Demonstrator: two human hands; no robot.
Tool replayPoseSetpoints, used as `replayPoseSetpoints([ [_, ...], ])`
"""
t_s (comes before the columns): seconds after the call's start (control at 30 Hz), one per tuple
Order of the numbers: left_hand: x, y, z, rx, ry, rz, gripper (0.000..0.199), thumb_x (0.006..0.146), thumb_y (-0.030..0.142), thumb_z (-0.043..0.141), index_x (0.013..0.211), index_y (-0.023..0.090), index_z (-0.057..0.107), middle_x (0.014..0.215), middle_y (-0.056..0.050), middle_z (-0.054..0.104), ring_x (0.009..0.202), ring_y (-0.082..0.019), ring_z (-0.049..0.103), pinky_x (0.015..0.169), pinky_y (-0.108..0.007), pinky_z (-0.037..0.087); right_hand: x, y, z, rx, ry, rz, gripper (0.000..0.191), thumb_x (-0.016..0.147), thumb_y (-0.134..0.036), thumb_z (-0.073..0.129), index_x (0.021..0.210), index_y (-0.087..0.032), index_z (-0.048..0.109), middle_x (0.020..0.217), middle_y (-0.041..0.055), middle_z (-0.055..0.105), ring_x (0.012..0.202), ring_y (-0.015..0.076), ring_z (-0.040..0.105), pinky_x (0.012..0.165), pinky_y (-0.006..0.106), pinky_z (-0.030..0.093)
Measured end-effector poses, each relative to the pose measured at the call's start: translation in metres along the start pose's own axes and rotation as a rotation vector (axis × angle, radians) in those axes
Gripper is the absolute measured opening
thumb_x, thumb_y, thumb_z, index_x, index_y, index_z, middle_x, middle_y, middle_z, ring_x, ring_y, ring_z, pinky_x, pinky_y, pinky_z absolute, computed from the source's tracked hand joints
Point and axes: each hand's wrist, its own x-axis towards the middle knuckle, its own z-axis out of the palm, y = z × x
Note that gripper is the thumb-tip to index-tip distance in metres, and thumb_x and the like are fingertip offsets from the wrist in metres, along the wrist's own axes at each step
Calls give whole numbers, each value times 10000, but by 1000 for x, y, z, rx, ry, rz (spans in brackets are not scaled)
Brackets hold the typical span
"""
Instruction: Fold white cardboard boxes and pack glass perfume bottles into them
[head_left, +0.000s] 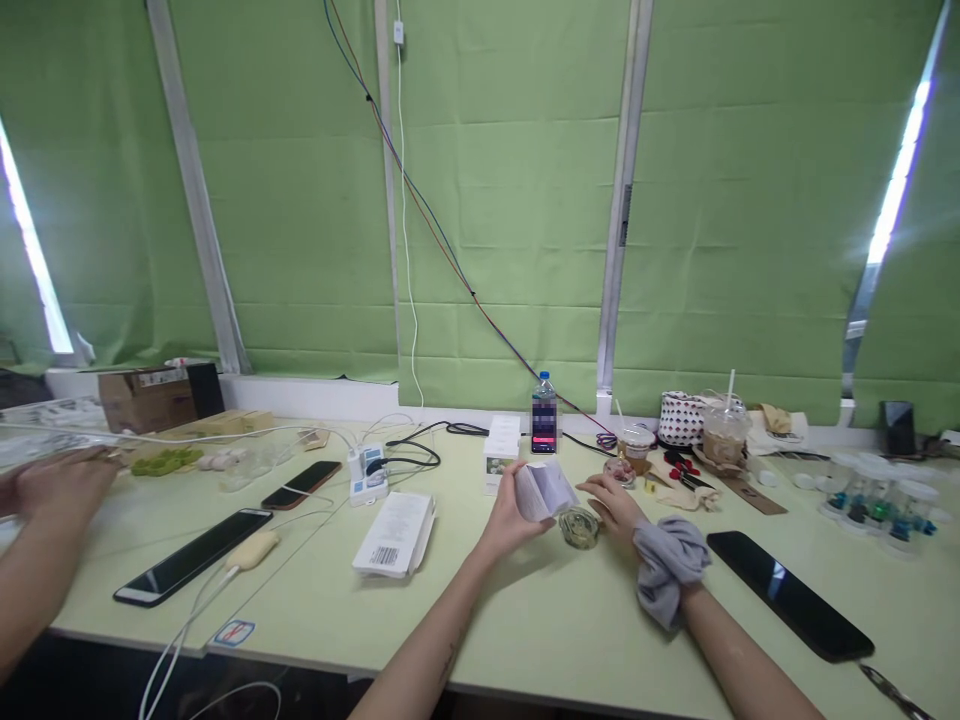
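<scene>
My left hand point(508, 528) is closed around a small white box point(546, 490), tilted above the table with its open side facing me. Just right of the box, my right hand point(619, 508) has its fingers stretched out over the table, holding nothing that I can see. Between the two hands lies a round, clear container point(579, 528) with something greenish inside, close to my right fingertips. Whether those fingers touch it, I cannot tell. A grey scrunchie point(670, 572) circles my right wrist. Behind my right hand sits a smaller round container point(619, 472) with pinkish contents.
Flat white boxes point(395, 535) lie left of my arm; a white carton point(501, 452) and a bottle point(544, 415) stand behind. A tablet point(791, 595) lies right, near small jars point(877, 495). Another person's hand point(64, 490) is at far left, beyond a power strip point(367, 475).
</scene>
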Motion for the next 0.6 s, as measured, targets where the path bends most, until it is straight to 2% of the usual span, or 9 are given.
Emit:
replayPoseSetpoints([
  [0.13, -2, 0, 4, 119, 18, 64, 683, 589, 159, 710, 1212, 244, 444, 1192, -86, 495, 1140, -304, 459, 949, -456, 377, -6, -24, 13, 11, 75, -24, 279, 962, -310, 378, 996, -200, 632, 937, 86, 585, 876, 201, 587, 777, 360, 508],
  [0.27, -6, 1, 7, 271, 15, 103, 681, 590, 99, 633, 1233, 251, 471, 1206, -97, 470, 1156, -321, 420, 949, -487, 346, -9, -38, 30, -32, 171, 89, 241, 889, -351, 500, 1042, -213, 625, 986, 84, 512, 863, 225, 533, 792, 402, 479],
  [0.43, -9, 0, 10, 413, 10, 154, 671, 608, 88, 606, 1244, 264, 482, 1215, -106, 456, 1165, -323, 404, 948, -492, 335, -3, -37, 39, 35, 200, 243, 217, 806, -345, 570, 942, -182, 617, 966, 90, 455, 856, 241, 500, 778, 421, 463],
  [0.5, -9, -1, 11, 456, 4, 173, 659, 615, 88, 610, 1238, 273, 495, 1219, -104, 464, 1169, -315, 410, 954, -479, 331, -1, -35, 37, 114, 179, 279, 170, 797, -355, 560, 833, -196, 608, 908, 71, 473, 825, 230, 502, 755, 398, 461],
  [0.6, -7, -5, 9, 517, 48, 156, 673, 617, 87, 614, 1251, 273, 488, 1226, -109, 465, 1170, -316, 409, 954, -480, 330, 1, -30, 29, 249, 178, 362, 205, 790, -416, 561, 742, -217, 555, 836, 52, 506, 778, 220, 507, 723, 379, 457],
])
